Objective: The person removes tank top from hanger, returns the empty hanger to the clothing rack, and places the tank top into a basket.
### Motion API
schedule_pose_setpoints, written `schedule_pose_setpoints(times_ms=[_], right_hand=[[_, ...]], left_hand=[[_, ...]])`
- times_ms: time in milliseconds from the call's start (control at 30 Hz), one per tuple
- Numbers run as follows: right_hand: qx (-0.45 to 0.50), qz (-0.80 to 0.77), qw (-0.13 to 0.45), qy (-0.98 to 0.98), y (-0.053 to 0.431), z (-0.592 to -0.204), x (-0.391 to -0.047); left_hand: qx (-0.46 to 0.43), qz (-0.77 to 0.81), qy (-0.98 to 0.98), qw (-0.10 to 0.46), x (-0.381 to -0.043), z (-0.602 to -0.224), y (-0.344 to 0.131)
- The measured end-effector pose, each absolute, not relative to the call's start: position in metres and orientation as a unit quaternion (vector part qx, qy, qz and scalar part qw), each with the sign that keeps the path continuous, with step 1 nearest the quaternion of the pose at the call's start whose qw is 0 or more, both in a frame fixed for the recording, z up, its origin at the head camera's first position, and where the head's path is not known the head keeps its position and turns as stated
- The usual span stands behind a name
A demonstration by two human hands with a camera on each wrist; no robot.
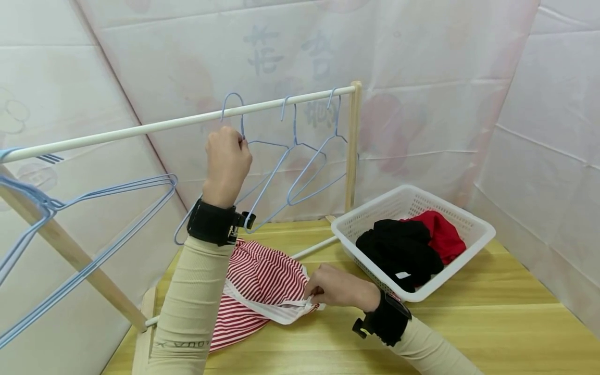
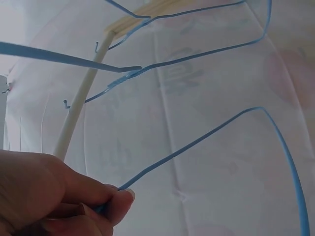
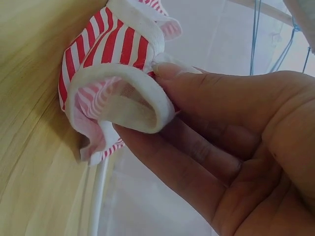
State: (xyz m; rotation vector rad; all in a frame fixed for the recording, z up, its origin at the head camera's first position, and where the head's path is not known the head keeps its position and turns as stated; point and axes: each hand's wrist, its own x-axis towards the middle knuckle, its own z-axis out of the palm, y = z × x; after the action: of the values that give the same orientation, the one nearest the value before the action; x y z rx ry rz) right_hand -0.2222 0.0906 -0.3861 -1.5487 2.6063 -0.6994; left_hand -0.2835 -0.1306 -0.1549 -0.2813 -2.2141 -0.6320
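Observation:
My left hand [image 1: 227,164] grips a blue wire hanger [image 2: 192,146] by its neck, just below the white rail [image 1: 173,123]. Its hook loops over that rail. Lower down, a red-and-white striped garment [image 1: 264,271] lies crumpled on the wooden table [image 1: 511,307], partly hidden behind the left forearm. My right hand [image 1: 344,286] pinches the garment's white trim at its right end. In the right wrist view, thumb and fingers hold that white-bound edge [image 3: 162,105], and the fabric opening gapes beside them.
Two blue hangers, one nearer [image 1: 295,141] and one by the post [image 1: 336,134], hang at the rail's right. Several more hangers [image 1: 117,187] bunch at the left. A white basket [image 1: 480,229] holds black cloth [image 1: 398,247] and red cloth [image 1: 442,234].

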Motion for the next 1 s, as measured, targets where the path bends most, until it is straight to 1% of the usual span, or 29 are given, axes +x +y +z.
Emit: schedule_pose_setpoints(times_ms=[133, 400, 633, 833, 1000], right_hand=[[-0.5, -0.22, 0.013, 0.838, 0.091, -0.387, -0.222], [-0.483, -0.213, 0.037, 0.849, 0.089, -0.388, -0.221], [-0.498, -0.198, 0.036, 0.844, 0.091, -0.389, -0.22], [-0.493, -0.199, 0.069, 0.844, 0.092, -0.388, -0.217], [-0.474, -0.199, 0.111, 0.85, 0.096, -0.383, -0.219]], left_hand=[[-0.107, -0.251, -0.879, 0.391, -0.28, -0.16, -0.133], [-0.113, -0.247, -0.876, 0.399, -0.278, -0.172, -0.137], [-0.101, -0.245, -0.878, 0.398, -0.274, -0.176, -0.135], [-0.063, -0.206, -0.891, 0.399, -0.269, -0.177, -0.132], [-0.055, -0.202, -0.894, 0.395, -0.266, -0.178, -0.131]])
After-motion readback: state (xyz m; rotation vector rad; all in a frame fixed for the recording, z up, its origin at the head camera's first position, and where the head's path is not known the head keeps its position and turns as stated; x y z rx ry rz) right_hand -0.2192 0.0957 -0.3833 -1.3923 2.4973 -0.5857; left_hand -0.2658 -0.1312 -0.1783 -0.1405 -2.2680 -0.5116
